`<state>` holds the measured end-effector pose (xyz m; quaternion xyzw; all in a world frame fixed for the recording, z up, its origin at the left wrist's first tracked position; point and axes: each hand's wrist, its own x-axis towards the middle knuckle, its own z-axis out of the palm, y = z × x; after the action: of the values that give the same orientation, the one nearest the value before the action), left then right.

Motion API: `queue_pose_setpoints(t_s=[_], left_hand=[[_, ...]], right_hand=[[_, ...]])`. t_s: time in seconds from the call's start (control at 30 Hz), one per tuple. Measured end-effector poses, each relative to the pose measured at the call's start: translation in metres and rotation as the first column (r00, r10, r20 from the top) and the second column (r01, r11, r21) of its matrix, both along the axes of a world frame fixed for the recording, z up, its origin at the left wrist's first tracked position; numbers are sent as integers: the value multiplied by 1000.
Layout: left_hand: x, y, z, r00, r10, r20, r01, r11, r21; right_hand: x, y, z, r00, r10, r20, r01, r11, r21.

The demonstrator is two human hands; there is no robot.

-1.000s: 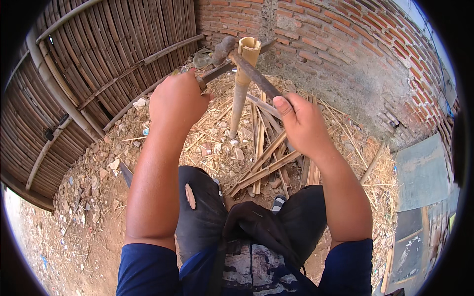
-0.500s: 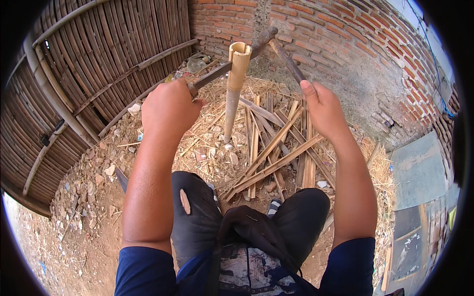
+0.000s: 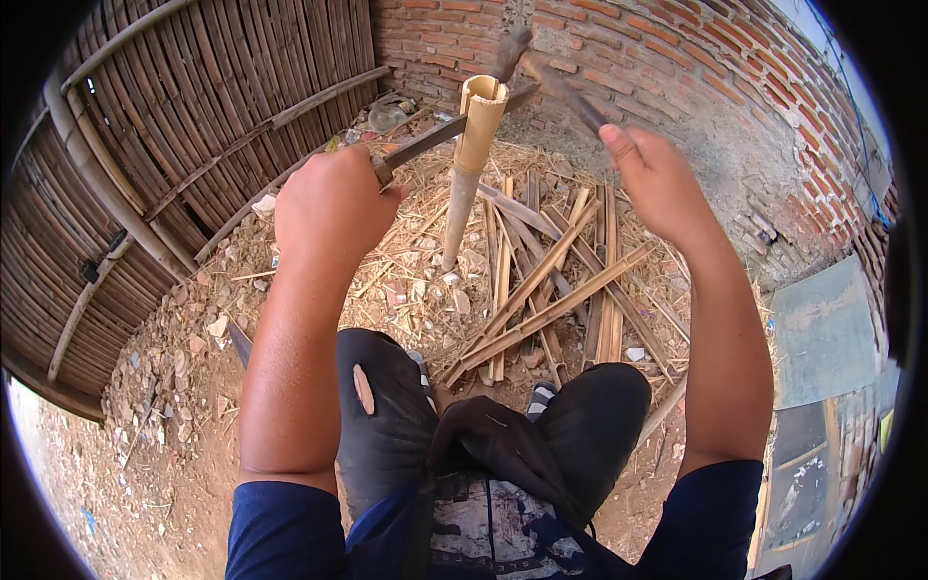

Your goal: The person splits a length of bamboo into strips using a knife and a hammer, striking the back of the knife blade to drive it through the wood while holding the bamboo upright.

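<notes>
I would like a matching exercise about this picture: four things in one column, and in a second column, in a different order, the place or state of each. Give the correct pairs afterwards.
Things
1. bamboo pole
2. blade
3. hammer
4. split bamboo strips

Places or states
A. lying in a heap on the ground
B. raised in the right hand
C. standing upright, its top end hollow
D. held by the left hand, laid across the pole's top

Pairs: 1-C, 2-D, 3-B, 4-A

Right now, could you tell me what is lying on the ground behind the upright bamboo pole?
Behind the upright bamboo pole lie straw and a clear plastic bottle at the foot of the brick wall. The pole and the blade hide the ground directly behind them.
</notes>
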<state>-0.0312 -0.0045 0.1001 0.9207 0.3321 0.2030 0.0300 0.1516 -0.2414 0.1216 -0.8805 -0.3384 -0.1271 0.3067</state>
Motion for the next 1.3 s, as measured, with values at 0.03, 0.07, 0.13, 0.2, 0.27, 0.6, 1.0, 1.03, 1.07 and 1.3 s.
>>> queue_pose_setpoints(t_s=[0.03,0.07,0.13,0.2,0.27,0.6,1.0,1.03,1.07,1.3], left_hand=[[0,1,0,1000,5,-1,-5,1000,-2],[0,2,2,1000,11,-3,-11,1000,-4],[0,3,4,1000,5,1,-5,1000,-4],[0,4,6,1000,-20,14,20,1000,0],[2,4,6,1000,-27,8,27,1000,10],[3,26,9,1000,-12,-14,12,1000,19],[-5,28,1,997,-74,36,71,994,88],[-6,28,1,996,-83,35,79,993,89],[-7,28,1,995,-92,33,88,992,90],[-20,36,-9,979,-205,14,200,966,165]], right_hand=[[-4,-5,6,1000,-7,-17,9,994,109],[-4,-11,7,999,-14,-38,22,978,209],[-5,-21,8,996,-24,-82,55,911,408],[-8,-13,-12,999,-43,21,30,908,418],[0,-10,-35,995,-49,87,23,960,278],[-20,-36,-6,951,200,-238,-41,840,541],[-46,-67,-54,875,391,-284,-200,828,524],[-44,-71,-58,923,310,-226,-191,882,431],[-42,-74,-60,960,231,-158,-168,927,336],[-67,-103,-23,976,164,-140,-92,906,413]])
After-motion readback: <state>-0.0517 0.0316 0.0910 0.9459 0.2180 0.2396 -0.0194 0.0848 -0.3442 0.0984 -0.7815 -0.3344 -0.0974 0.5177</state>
